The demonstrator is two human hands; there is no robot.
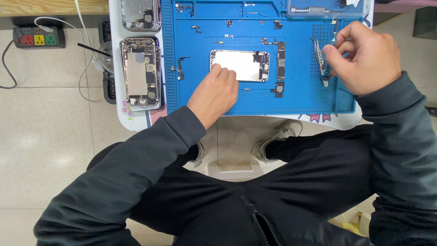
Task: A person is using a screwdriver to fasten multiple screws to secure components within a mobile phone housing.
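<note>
Blue silicone repair mat (205, 98): stripped silver phone housing (239, 65) at its centre, left hand (214, 93) fingertips pressing its lower-left edge.
Right hand (364, 57) pinched closed on a slim blue-tipped tool (331, 43) beside steel tweezers (321, 61). Keep housing pinned flat; approach vertically, tiny loose screws close by.

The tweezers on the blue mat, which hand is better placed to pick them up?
Right. The right hand is already at the tweezers, while the left hand rests on the phone shell.
</note>
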